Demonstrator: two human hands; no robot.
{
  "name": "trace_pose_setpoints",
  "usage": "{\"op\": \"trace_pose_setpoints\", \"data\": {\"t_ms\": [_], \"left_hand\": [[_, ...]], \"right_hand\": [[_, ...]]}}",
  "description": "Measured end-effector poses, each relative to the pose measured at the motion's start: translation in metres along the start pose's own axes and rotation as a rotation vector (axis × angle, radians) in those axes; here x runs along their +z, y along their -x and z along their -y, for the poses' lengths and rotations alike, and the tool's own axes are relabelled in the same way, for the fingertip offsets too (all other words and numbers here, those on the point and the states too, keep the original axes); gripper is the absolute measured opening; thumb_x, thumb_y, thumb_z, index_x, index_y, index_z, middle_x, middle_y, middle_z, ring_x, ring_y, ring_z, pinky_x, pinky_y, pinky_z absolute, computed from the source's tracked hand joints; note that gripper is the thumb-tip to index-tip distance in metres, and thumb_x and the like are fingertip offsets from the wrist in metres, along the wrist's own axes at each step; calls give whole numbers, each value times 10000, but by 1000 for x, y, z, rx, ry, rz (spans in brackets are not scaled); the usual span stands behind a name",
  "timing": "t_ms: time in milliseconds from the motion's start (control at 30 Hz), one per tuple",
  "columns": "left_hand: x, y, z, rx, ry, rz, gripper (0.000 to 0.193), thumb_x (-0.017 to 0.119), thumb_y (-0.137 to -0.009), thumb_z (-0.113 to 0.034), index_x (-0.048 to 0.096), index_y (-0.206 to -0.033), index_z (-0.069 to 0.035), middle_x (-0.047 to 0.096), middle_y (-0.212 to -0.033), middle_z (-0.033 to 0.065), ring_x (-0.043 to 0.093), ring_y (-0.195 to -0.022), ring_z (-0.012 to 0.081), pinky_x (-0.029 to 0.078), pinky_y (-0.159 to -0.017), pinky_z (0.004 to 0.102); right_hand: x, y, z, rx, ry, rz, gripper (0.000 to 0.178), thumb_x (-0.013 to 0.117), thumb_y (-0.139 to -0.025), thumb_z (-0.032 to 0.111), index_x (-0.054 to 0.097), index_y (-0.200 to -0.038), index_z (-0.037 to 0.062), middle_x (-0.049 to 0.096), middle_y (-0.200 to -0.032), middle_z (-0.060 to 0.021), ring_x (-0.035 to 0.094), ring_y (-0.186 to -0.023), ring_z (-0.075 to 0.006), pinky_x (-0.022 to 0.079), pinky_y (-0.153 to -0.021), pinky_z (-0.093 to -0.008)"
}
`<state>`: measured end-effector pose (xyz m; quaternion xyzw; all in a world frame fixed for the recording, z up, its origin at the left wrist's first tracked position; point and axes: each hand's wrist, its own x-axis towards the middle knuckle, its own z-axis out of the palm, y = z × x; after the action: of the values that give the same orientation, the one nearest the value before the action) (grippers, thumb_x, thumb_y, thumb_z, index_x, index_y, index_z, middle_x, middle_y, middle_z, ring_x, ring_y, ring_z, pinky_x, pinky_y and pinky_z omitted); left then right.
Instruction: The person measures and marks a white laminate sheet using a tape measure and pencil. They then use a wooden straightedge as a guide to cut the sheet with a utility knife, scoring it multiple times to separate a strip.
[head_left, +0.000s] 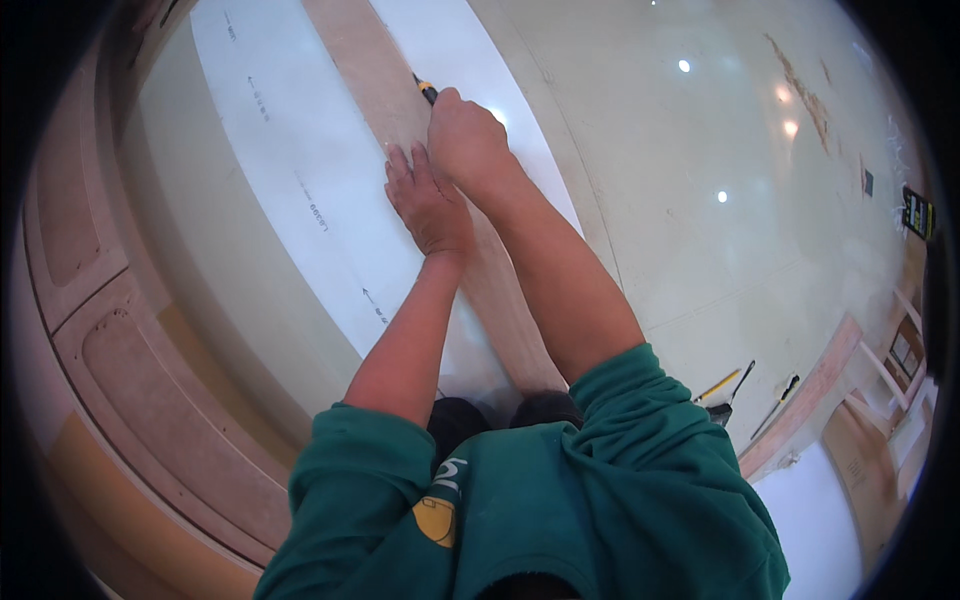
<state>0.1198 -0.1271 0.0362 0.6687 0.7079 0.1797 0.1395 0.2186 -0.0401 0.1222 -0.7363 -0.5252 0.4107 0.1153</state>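
A long, flat wooden board (375, 75) lies lengthwise across a white sheet (285, 150) with printed marks, on the floor. My left hand (430, 208) rests on the board with its fingers stretched out, pressing on its surface. Just ahead and to the right, my right hand (468, 140) is closed round a black and yellow utility knife (428, 92). The knife's tip is at the board's right edge, over the sheet; whether the blade touches the sheet I cannot tell.
Panelled wooden woodwork (150, 390) runs along the left. At the lower right lie a yellow pencil (717, 384), a thin dark-handled tool (775, 406) and a curved-looking wooden strip (800, 400). A dark package (917, 212) sits at the far right of the pale, shiny floor (690, 140).
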Motion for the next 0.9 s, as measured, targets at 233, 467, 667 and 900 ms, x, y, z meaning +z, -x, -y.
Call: {"op": "trace_pose_setpoints", "data": {"t_ms": [233,467,667,900], "left_hand": [[-1,-3,-3,3,37,-66,422,446,-1054,-197,499,-1447,-52,355,-1578,207,332,-1443,409,243,-1188,528],[-3,-3,-5,48,12,-103,398,454,-1049,-188,528,-1406,-29,376,-1551,234,378,-1418,390,281,-1173,503],[0,-2,-3,52,2,-87,407,434,-1058,-206,531,-1409,-25,371,-1555,236,379,-1415,395,283,-1174,497],[-1,-5,-3,0,18,-81,417,426,-1063,-222,537,-1409,-18,360,-1569,226,373,-1422,386,268,-1181,496]], "right_hand": [[10,67,-37,40,-8,46,215,547,-945,155,529,-1044,-34,697,-894,-270,700,-876,-428,555,-759,-503],[18,140,-66,178,19,169,214,482,-994,201,482,-1064,-1,691,-848,-243,680,-820,-451,519,-734,-557],[28,214,-102,313,94,256,234,484,-1005,224,470,-1058,-3,684,-832,-249,676,-820,-454,516,-738,-559],[-16,214,-82,249,34,207,204,527,-983,185,477,-1038,-5,672,-802,-261,677,-772,-454,528,-683,-555]]}}
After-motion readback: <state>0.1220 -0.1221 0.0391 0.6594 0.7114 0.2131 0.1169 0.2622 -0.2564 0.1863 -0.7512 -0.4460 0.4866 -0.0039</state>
